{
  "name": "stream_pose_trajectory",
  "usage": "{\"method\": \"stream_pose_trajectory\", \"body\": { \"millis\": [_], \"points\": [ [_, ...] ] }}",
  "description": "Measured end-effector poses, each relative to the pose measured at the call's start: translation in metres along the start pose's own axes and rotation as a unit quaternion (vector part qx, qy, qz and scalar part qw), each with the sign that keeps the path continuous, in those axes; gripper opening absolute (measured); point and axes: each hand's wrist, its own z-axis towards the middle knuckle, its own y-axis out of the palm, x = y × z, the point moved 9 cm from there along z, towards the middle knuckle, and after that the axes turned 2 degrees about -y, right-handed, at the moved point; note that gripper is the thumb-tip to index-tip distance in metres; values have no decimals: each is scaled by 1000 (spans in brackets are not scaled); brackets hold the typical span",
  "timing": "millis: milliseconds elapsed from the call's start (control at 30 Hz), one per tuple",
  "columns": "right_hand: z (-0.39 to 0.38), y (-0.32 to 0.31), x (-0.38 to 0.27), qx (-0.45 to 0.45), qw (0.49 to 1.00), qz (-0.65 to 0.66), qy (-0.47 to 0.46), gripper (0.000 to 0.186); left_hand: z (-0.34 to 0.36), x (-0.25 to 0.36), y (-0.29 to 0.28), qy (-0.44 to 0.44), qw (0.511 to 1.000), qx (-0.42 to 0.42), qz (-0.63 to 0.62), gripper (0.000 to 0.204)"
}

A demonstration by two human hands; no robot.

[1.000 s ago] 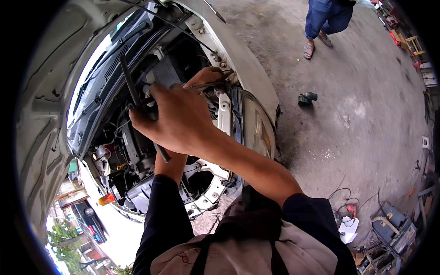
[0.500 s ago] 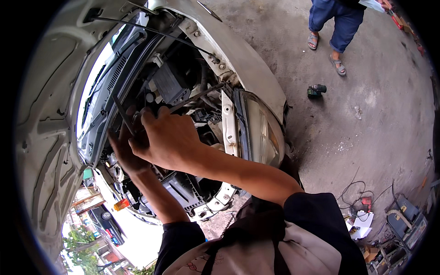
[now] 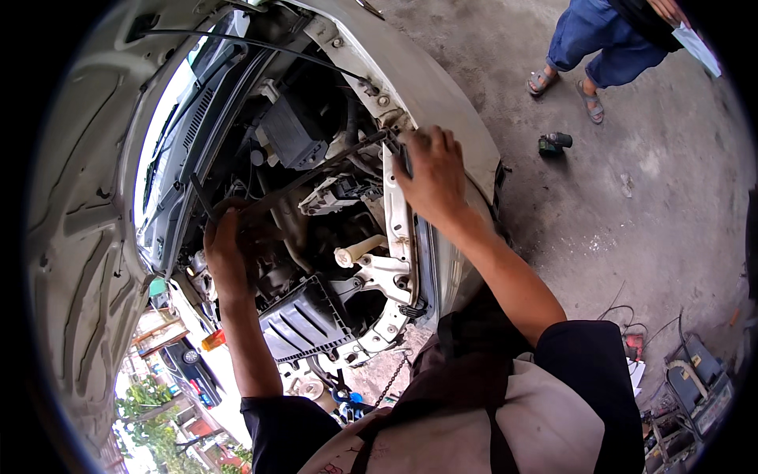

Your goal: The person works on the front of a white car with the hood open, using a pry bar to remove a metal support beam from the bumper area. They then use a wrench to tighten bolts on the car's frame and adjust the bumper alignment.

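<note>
My left hand (image 3: 229, 249) is closed round a dark, narrow metal bar (image 3: 316, 170) over the engine bay. From that grip the bar slants up to the right, its far end by the headlight's inner edge. A short dark piece (image 3: 203, 197) sticks up above the same hand; whether it belongs to the bar cannot be seen. My right hand (image 3: 434, 175) is at the bar's far end beside the fender, thumb and fingers apart, gripping nothing visible. Under the bar lie a black ribbed box (image 3: 304, 320), a cream-coloured filler neck (image 3: 359, 250) and a grey box (image 3: 292, 130).
The raised hood (image 3: 79, 182) stands at left, with a thin prop rod (image 3: 260, 49) across the top. The headlight and fender (image 3: 442, 103) border the bay at right. On the concrete are a cordless power tool (image 3: 554, 144) and a person's sandalled feet (image 3: 591, 103); equipment (image 3: 699, 379) sits lower right.
My right hand has moved right, away from my left hand, to the bar's far end. My left hand stays at the near end. The other person has stepped slightly right.
</note>
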Motion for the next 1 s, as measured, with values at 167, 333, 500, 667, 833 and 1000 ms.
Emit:
{"method": "stream_pose_trajectory", "body": {
  "millis": [167,333,500,667,833,1000],
  "points": [
    [-9,-5,48,69,996,15,53,46,29,-30,-22,-14,999,-33,-23,25],
    [-8,2,52,72,995,46,50,48,43,-41,-30,-52,996,-41,-66,25],
    [-10,1,76,101,970,208,74,43,40,-46,-24,-72,988,-59,-122,23],
    [-111,1,181,192,900,231,315,21,41,-49,-32,-75,991,-50,-102,22],
    [-328,121,277,12,549,524,651,45,45,-43,-21,-80,992,-46,-91,20],
    [-349,167,274,-259,641,546,473,54,41,-40,-28,-72,995,-32,-62,21]
  ]
}}
